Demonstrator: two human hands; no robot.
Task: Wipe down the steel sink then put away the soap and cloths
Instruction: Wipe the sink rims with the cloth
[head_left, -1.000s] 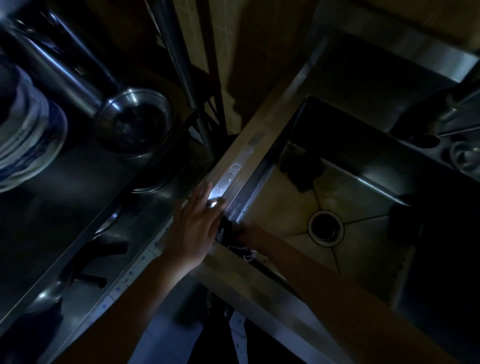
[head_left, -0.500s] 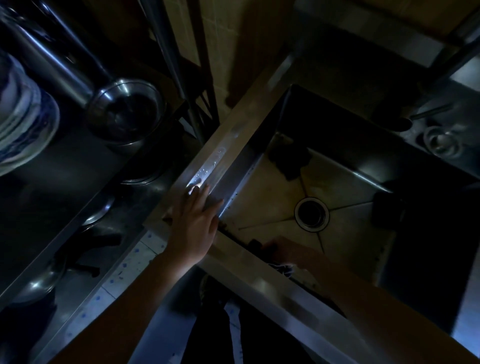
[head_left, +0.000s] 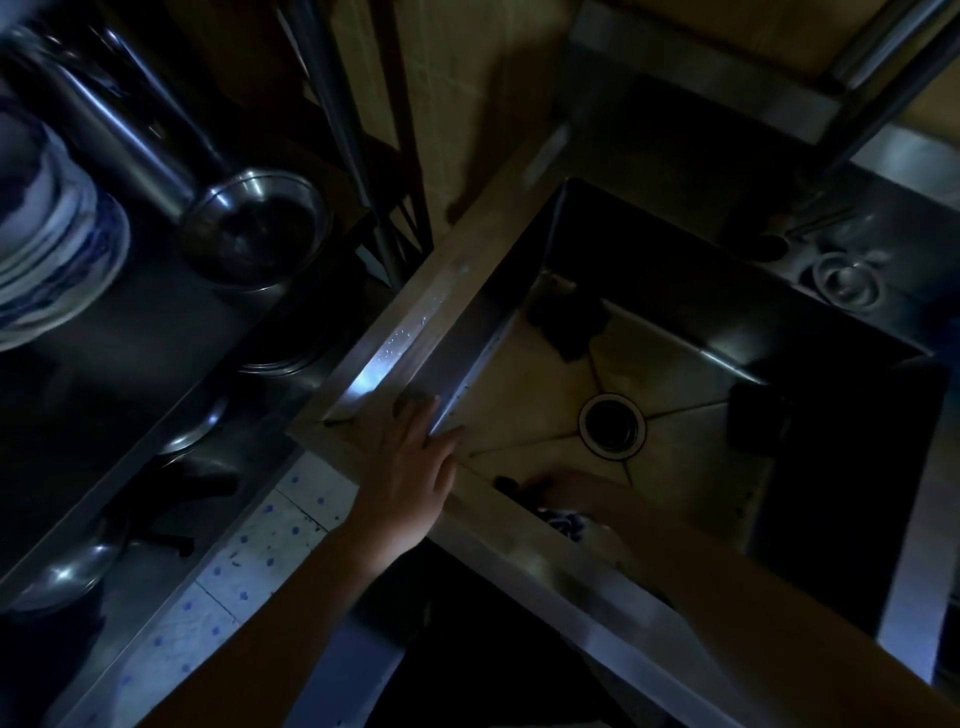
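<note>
The room is dim. The steel sink (head_left: 452, 306) fills the middle and right, its drain (head_left: 612, 425) in the basin floor. My left hand (head_left: 410, 467) rests flat on the sink's near left corner, fingers straight. My right hand (head_left: 566, 493) is down inside the basin against the near wall, holding a cloth (head_left: 563, 521) whose pale, blue-marked folds show under the wrist. A dark cloth (head_left: 569, 322) lies in the basin's far left corner. A dark blocky object (head_left: 753, 421) sits on the basin floor to the right; what it is I cannot tell.
A steel rack at the left holds a metal bowl (head_left: 254, 228), stacked blue-and-white plates (head_left: 52, 244) and a ladle (head_left: 67, 571) lower down. A second basin with a drain fitting (head_left: 847, 280) lies at the far right. Tiled floor (head_left: 234, 561) shows below.
My right hand slid with the cloth along the near wall of the basin, away from the left corner. My left hand shifted slightly back toward the corner of the rim. The camera moved too.
</note>
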